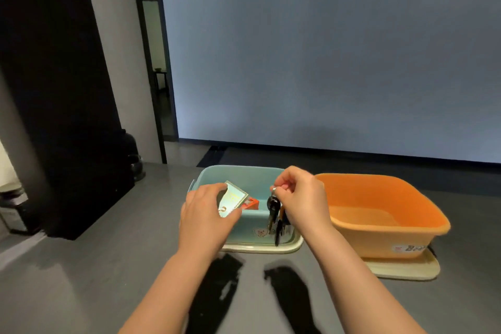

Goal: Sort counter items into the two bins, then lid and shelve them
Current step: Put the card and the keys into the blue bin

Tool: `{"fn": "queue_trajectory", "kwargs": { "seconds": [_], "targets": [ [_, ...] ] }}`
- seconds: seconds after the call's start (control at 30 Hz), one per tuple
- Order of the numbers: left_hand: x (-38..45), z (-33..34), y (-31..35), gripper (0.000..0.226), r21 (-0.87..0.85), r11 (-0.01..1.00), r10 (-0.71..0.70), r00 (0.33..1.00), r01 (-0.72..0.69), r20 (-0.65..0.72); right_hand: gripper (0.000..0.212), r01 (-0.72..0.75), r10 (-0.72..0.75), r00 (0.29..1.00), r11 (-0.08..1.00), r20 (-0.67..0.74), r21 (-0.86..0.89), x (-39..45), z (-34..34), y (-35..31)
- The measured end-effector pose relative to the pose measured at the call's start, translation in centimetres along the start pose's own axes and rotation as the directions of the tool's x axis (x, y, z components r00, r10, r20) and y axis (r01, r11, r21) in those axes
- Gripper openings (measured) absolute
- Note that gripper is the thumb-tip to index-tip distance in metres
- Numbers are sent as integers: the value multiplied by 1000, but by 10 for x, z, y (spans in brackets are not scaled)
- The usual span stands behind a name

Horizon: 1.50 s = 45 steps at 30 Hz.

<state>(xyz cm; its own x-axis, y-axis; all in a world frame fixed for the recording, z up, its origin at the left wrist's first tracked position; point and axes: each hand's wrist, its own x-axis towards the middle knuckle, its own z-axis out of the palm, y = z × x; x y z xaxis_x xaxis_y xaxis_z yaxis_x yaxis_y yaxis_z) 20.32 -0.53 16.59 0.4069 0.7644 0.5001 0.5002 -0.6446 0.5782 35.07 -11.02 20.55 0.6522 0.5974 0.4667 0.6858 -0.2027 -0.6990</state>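
On the grey surface, head view: two bins side by side, each seated on a cream lid. Teal bin, left of centre, on cream lid; contains a red item against its floor; small sticker on the near wall. Orange bin, to the right, just beside the teal one; nothing visible inside; label on the near wall; its cream lid juts out at the front right.

Left hand, over the teal bin's left side, fingers closed around a pale green card packet with a small ring at its lower corner, packet tilted.

Right hand, over the teal bin's right side, fingers pinched on the ring of a key bunch; keys hang straight down above the bin's near right corner.

Two dark shadows of the forearms lie on the surface in front of the bins.
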Motion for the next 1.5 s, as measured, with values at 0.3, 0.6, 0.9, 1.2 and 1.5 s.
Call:
{"fn": "queue_trajectory", "kwargs": {
  "seconds": [0.3,0.6,0.9,1.2,1.5],
  "targets": [
    [99,66,-2,50,-77,995,68,993,-61,97,13,-85,78,990,995,-121,-53,88,34,18],
    [74,148,-22,51,-65,996,78,923,-58,376,19,-236,250,967,949,45,-210,57,74,107],
    [41,113,-3,38,-117,986,154,931,-122,331,17,-231,232,972,948,-22,-218,10,45,94],
    [-57,111,85,35,-352,875,466,773,-332,430,19,-484,397,868,811,-298,-329,-126,-61,106],
    [-260,111,214,36,-717,565,825,283,-408,490,22,-863,540,465,452,-702,-225,-350,-206,91]
  ]
}}
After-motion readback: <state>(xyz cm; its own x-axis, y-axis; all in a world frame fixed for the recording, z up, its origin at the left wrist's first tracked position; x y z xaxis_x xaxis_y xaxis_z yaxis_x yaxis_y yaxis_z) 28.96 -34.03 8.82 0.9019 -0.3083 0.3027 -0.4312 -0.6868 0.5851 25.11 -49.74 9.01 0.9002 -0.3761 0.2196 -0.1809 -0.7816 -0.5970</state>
